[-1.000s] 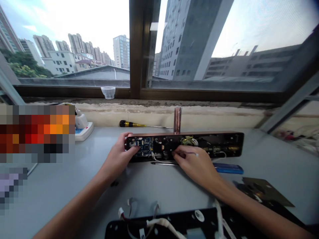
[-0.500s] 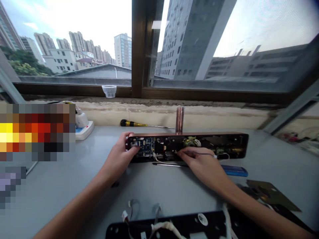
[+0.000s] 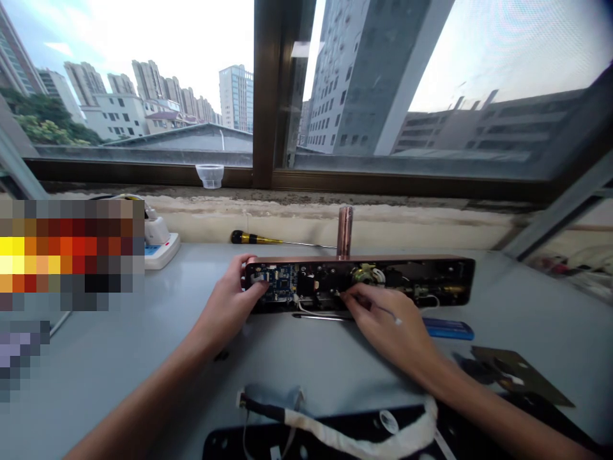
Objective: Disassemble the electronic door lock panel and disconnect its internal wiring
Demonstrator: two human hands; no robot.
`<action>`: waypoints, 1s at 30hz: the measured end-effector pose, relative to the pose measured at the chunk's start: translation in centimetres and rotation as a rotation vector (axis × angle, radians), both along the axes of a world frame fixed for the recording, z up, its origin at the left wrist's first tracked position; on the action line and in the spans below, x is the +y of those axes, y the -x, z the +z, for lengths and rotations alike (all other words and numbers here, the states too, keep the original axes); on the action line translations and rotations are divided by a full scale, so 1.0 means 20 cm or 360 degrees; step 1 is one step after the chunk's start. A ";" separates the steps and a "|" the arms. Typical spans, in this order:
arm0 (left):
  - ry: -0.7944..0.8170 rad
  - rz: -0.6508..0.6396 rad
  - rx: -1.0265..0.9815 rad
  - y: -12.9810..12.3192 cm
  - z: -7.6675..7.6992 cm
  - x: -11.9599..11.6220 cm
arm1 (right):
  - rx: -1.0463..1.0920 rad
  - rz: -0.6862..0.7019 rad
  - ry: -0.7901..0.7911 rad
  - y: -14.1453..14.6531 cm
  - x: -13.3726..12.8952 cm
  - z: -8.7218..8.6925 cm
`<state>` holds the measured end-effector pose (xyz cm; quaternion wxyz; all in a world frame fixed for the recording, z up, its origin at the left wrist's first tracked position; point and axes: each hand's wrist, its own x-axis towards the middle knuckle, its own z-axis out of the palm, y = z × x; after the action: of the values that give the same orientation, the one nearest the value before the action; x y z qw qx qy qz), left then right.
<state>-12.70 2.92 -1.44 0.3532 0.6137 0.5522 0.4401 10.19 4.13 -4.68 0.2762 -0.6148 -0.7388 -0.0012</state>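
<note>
A long copper-coloured housing (image 3: pixel 431 268) stands on its side, its open face with electronics toward me. My left hand (image 3: pixel 239 287) grips its left end, thumb over the blue circuit board (image 3: pixel 282 283) and fingers behind the edge. My right hand (image 3: pixel 387 313) is at the middle of the housing, thumb and fingertips pinched together just below a round brass-coloured part (image 3: pixel 366 275). A thin grey cable (image 3: pixel 385 312) with a small white plug runs from that pinch across the back of the hand. What lies right at the fingertips is too small to make out.
A black panel (image 3: pixel 345 425) with a white-wrapped cable bundle (image 3: pixel 354 441) lies nearest me. A blue-handled screwdriver (image 3: pixel 447 328) rests before the housing, and a black-and-yellow screwdriver (image 3: pixel 253 237) behind it. A power strip (image 3: pixel 165 252) sits left; a brown plate (image 3: pixel 522 374) lies right.
The white-wrapped cable bundle has shifted over the black panel, its plug end now farther left. The loose end of the grey cable has dropped lower across my right hand. My left hand stays put.
</note>
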 end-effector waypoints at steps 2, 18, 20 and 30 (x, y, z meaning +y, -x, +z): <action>-0.0010 0.0001 0.0003 0.00 0.00 0.00 | -0.0058 0.0042 -0.0076 0.00 0.00 -0.01; -0.0016 0.0016 0.0046 0.01 0.00 0.00 | -0.0100 0.0384 -0.0140 -0.02 0.01 0.01; -0.0022 0.0026 0.0062 0.00 -0.01 0.00 | -0.0012 0.0352 -0.0125 -0.01 0.02 0.00; -0.0028 0.0036 0.0078 0.00 0.00 0.00 | -0.0202 0.0316 -0.0111 -0.01 0.00 0.02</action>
<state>-12.71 2.86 -1.43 0.3291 0.6212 0.5636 0.4338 10.30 4.05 -4.23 0.2488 -0.5274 -0.8115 -0.0385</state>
